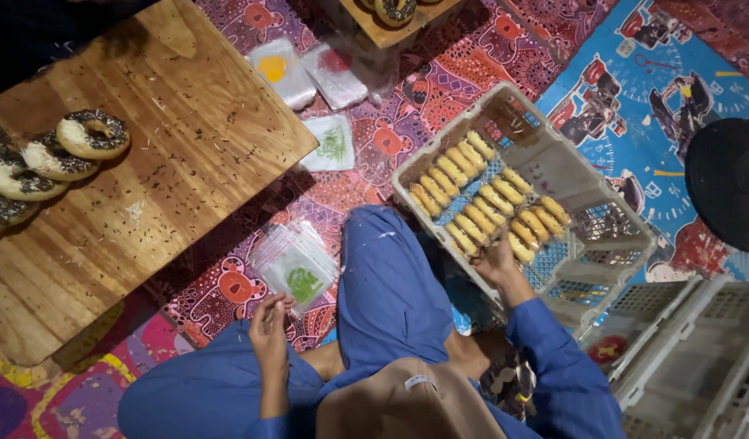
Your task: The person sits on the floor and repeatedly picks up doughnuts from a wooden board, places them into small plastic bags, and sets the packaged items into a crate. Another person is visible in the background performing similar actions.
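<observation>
In the white crate (610,203), the right hand (498,264) lies on the rows of yellow pastries (488,199), its grip unclear. The left hand (270,325) pinches a clear plastic bag (297,264) just above it.

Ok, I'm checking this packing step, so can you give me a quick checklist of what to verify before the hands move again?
1. Right hand at the rows of plain yellow doughnuts: ok.
2. White plastic crate sits flat on the patterned mat: ok.
3. Left hand holding a clear plastic bag: cannot tell.
4. Stack of clear plastic bags near left hand: ok.
5. Wooden board has bare space beside the sprinkled doughnuts: ok.
</observation>
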